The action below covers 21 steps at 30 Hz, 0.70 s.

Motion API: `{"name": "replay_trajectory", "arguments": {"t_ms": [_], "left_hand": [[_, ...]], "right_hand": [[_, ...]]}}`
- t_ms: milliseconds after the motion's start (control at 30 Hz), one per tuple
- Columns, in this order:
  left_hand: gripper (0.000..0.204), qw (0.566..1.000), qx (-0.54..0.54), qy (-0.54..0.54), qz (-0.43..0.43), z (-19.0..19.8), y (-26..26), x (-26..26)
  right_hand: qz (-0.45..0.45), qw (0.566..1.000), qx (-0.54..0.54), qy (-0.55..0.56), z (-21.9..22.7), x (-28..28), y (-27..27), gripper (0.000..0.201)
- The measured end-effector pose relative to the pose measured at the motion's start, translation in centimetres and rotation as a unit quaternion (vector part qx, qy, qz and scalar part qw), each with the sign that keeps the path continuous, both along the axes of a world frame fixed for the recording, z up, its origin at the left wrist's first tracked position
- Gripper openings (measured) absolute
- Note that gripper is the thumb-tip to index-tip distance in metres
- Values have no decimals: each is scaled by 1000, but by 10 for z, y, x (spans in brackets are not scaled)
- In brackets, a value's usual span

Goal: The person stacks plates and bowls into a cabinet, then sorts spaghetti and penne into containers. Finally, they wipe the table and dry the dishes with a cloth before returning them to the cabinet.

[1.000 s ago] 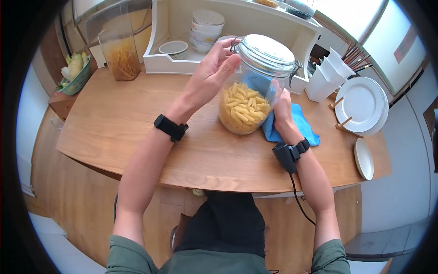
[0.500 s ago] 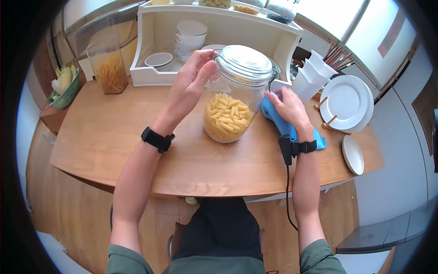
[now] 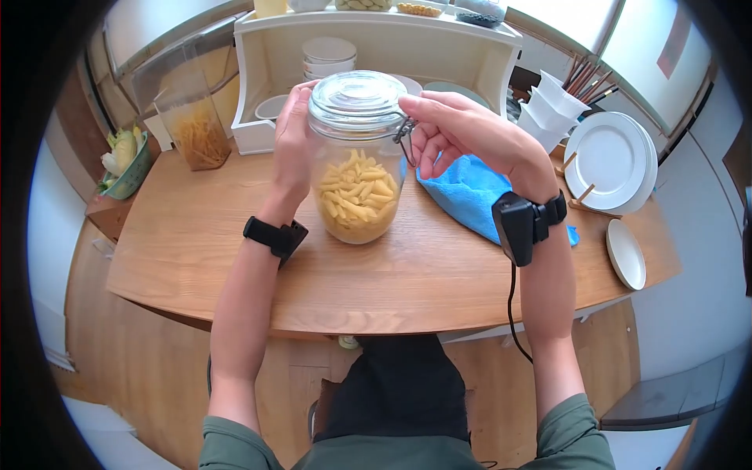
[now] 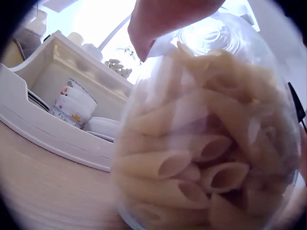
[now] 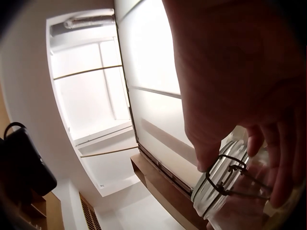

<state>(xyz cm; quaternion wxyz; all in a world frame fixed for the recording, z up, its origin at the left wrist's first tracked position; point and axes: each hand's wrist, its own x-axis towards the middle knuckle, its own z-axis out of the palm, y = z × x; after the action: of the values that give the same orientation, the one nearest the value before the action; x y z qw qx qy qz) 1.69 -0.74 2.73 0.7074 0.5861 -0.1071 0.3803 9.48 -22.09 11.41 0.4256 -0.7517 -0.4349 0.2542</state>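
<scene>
A glass jar (image 3: 356, 188) with penne inside stands upright on the wooden table, its glass lid (image 3: 358, 94) down on top. The left hand (image 3: 293, 149) holds the jar's left side near the lid; in the left wrist view penne (image 4: 192, 163) fills most of the frame behind the glass. At the right side, the right hand (image 3: 478, 137) has its thumb at the lid's edge and curled fingers at the wire clasp (image 3: 404, 137). The right wrist view shows that wire clasp (image 5: 225, 189) between the thumb and fingers.
A blue cloth (image 3: 466, 196) lies right of the jar. Behind is a white shelf (image 3: 258, 137) with bowls. Plates in a rack (image 3: 607, 160) and a small dish (image 3: 625, 254) are at the right; a pasta container (image 3: 200, 133) stands back left.
The jar has moved left and is now upright. The right hand has come up from beside the cloth to the clasp, and the left hand has shifted down along the jar's left side.
</scene>
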Motion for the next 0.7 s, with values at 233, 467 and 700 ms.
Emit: {"name": "replay_trajectory", "arguments": {"t_ms": [233,467,700], "left_hand": [[41,1000,-11,12,10,0,0,0],[41,993,50,-12,102,-4,-4,4],[46,991,55,-23,123,-2,-11,2]], "right_hand": [[28,999,-28,5,17,-6,1,65],[81,996,21,10,-2,30,12,61],[76,996,9,39,-3,32,15,51]]}}
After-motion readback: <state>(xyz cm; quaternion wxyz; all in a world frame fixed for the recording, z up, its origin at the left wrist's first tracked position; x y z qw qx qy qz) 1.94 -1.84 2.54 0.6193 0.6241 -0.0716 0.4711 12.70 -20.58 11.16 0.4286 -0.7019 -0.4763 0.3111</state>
